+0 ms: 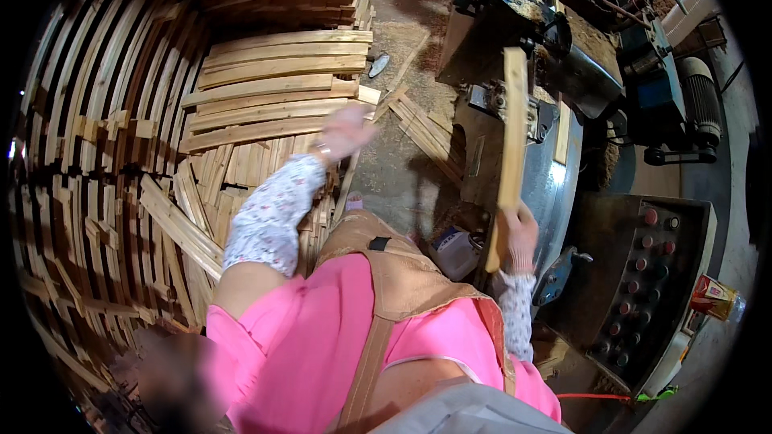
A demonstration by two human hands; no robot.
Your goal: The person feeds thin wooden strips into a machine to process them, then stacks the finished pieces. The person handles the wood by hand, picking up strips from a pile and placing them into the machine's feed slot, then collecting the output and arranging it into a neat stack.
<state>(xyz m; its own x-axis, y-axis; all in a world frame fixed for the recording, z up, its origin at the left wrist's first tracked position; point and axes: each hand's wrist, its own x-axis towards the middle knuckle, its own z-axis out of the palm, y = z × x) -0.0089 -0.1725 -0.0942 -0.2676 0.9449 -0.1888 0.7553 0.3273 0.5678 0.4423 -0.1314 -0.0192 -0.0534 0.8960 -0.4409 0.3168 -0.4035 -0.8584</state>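
Observation:
My right hand point(521, 235) is closed round the lower part of a long, narrow wooden board point(513, 128). The board stands nearly upright in the view, in front of a machine with a pale metal table point(547, 185). My left hand point(347, 133) is over the right-hand ends of a stack of wooden boards point(273, 96). Motion smears its fingers, so I cannot make out their pose or whether they touch the wood. Another board point(563, 133) lies on the machine table, beyond the one in my right hand.
Tall stacks of boards point(80, 72) line the left side. Loose boards point(426, 141) lie on the floor ahead. A control panel with push buttons point(643, 289) is at the right, beside a jar point(718, 299). A white plastic jug point(454, 253) stands by the machine's base.

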